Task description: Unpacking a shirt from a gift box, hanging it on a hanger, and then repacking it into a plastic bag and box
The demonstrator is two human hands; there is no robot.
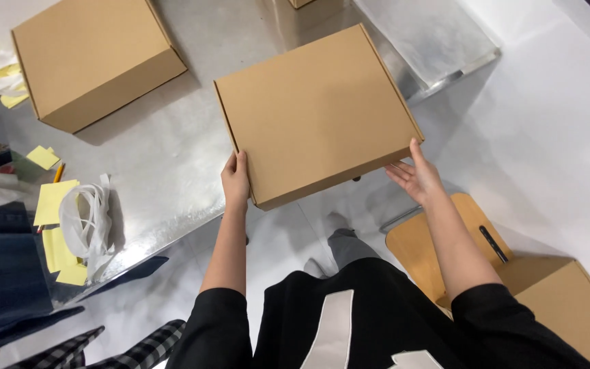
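A pale floor (554,137) surrounds a shiny metal table (165,171) whose brushed top throws soft reflections. Over its near edge sits a flat brown cardboard box (319,113), closed, matte and smooth, with crisp folded corners; its near corner overhangs the table. The box lies just ahead of both sets of fingers, its slightly longer side running between the two hands. The left hand (235,181) grips the near left corner, fingers curled against the side wall. The right hand (414,178) is open, fingers spread narrow and touching the near right corner from below; neither hand is clearly nearer. A second, similar cardboard box (93,58) rests farther left of the left fingers, well apart. A tan wooden stool (431,249) stands below the right wrist. Left of the left forearm lie a loop of white strapping (90,222) and yellow paper slips (52,205).
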